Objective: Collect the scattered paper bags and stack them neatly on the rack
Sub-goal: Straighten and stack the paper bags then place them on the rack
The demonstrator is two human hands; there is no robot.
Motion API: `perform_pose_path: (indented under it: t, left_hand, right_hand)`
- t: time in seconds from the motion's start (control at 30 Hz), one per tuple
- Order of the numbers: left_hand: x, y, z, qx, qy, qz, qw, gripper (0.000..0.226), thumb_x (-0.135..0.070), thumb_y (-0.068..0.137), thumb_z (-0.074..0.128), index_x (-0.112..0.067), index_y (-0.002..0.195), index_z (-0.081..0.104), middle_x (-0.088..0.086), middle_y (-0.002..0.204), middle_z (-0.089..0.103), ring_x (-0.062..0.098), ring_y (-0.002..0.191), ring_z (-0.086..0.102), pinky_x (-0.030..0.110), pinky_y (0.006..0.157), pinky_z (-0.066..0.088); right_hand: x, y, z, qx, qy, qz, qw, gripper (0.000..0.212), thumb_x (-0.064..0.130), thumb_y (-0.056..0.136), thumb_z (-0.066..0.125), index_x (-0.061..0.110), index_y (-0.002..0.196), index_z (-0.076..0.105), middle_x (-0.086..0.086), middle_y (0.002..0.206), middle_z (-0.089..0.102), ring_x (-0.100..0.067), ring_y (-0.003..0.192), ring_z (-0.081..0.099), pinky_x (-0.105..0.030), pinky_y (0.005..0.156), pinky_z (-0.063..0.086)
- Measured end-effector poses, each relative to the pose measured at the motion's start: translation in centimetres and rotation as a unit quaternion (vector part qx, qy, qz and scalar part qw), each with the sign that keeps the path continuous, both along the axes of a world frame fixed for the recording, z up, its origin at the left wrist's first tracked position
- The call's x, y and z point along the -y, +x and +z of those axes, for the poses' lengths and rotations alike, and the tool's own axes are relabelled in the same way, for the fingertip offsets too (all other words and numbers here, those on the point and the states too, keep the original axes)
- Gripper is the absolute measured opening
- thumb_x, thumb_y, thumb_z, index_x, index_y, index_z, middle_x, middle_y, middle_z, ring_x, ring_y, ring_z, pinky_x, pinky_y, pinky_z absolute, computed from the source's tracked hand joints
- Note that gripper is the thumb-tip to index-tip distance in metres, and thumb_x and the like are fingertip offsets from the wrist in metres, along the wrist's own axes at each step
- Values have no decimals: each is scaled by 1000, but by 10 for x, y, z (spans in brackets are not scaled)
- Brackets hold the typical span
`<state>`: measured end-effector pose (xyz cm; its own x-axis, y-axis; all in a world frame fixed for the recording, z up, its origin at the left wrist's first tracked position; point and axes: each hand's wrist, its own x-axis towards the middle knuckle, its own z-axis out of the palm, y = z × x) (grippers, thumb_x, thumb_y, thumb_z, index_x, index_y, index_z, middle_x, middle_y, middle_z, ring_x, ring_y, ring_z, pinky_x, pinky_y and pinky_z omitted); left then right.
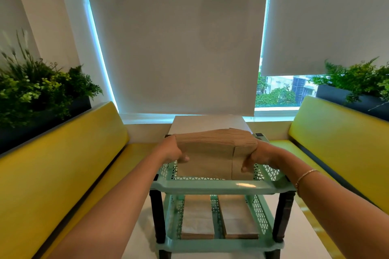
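Note:
A thick stack of brown paper bags (212, 153) stands on edge in the top tray of a mint green plastic rack (212, 188) with dark legs. My left hand (172, 150) grips the stack's left side, thumb on the front bag. My right hand (257, 156) grips its right side, thumb also on the front. On the lower shelf lie two flat piles of bags: a paler one (196, 219) at the left and a brown one (239, 217) at the right.
The rack stands on a white table (139, 237) that reaches to the window sill. Yellow benches (52, 174) (336, 143) run along both sides, with dark planters of green plants (42, 90) (357, 82) behind them. Roller blinds (179, 38) cover the window.

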<state>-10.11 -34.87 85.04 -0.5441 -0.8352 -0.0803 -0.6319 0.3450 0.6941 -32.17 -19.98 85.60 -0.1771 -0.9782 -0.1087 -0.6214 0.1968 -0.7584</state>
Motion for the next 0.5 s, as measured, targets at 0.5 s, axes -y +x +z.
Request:
perform_pose_path:
  t: [0.5]
  left_hand:
    - [-10, -14, 23, -227, 272, 75, 932, 32, 0, 90, 55, 6, 120, 47, 16, 93, 60, 26, 84, 62, 36, 71, 51]
  right_hand:
    - [9, -5, 24, 252, 14, -206, 945, 38, 47, 89, 53, 11, 100, 54, -11, 85, 62, -25, 74, 60, -35, 65, 51]
